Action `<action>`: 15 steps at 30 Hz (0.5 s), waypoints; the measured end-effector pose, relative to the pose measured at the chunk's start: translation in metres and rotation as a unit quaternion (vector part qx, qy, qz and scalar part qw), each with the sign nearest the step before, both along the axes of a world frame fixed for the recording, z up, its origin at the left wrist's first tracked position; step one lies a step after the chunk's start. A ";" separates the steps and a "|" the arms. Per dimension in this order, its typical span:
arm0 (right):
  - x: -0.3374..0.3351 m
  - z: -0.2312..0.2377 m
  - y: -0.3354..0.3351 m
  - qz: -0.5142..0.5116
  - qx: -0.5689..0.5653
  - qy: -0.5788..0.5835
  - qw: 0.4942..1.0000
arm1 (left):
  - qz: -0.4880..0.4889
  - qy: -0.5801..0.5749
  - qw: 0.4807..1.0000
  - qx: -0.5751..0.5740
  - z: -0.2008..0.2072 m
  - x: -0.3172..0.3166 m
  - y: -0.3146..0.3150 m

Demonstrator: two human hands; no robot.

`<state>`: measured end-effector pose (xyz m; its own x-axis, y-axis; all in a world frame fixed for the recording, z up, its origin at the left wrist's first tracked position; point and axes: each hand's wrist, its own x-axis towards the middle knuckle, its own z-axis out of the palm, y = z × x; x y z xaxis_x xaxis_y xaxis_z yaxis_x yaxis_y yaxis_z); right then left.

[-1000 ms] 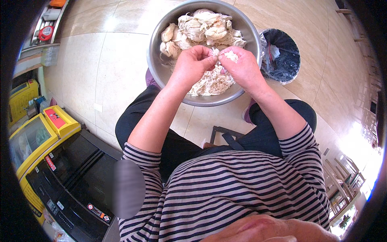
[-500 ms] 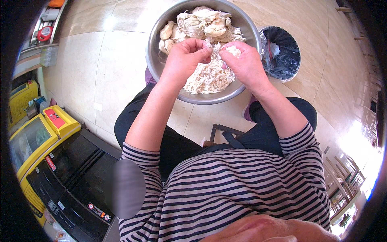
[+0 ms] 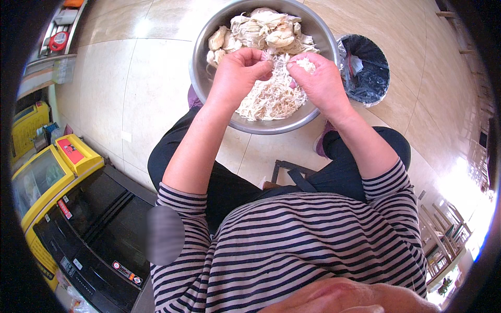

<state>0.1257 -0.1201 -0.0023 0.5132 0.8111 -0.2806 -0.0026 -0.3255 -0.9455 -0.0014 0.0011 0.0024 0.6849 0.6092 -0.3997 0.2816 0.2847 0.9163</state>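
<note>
Over a wide metal bowl (image 3: 279, 127), both hands are close together with thumbs and fingers pinched. My left hand (image 3: 236, 78) pinches pale, stringy meat that looks like cooked chicken; some of it shows just past the fingertips. My right hand (image 3: 324, 83) is closed around a small clump of white meat shreds (image 3: 305, 65), which pokes out between thumb and fingers. Below the hands, a heap of fine shredded meat (image 3: 269, 101) fills the near part of the bowl. Larger pieces of pale cooked meat (image 3: 266, 28) are piled at its far side.
A bin lined with a black bag (image 3: 373, 68), with some scraps in it, stands just right of the bowl. The bowl is between my feet on the tiled floor (image 3: 156, 68). A black and yellow chest freezer (image 3: 99, 219) is at the left; wooden stools (image 3: 443, 229) are at the right.
The gap between my two hands has widened a little, the right hand shifting slightly to the right. Both keep their pinch, and the heaps look much the same.
</note>
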 end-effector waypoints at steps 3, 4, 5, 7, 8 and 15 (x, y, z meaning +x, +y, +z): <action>0.001 0.001 0.000 0.008 -0.004 0.003 1.000 | -0.005 -0.030 0.999 -0.038 -0.001 0.000 -0.002; 0.000 0.001 0.001 0.014 0.006 -0.006 1.000 | -0.021 -0.040 0.998 -0.050 -0.001 0.000 -0.002; -0.001 0.001 0.001 0.019 0.008 -0.012 1.000 | -0.036 -0.050 0.996 -0.062 -0.002 -0.001 -0.003; -0.001 0.001 0.001 0.023 0.014 -0.019 0.999 | -0.040 -0.041 0.996 -0.069 -0.003 -0.001 -0.002; -0.001 0.001 0.000 0.022 0.007 -0.021 1.000 | -0.042 -0.033 0.996 -0.071 -0.003 -0.002 -0.002; 0.001 0.003 -0.001 0.019 0.012 -0.019 1.000 | -0.021 -0.022 0.999 -0.034 -0.005 -0.001 -0.001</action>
<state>0.1268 -0.1212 0.0012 0.4916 0.8367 -0.2415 0.0465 -0.3022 -0.9521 -0.0027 -0.0001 -0.0030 0.7274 0.5518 -0.4080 0.2545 0.3353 0.9071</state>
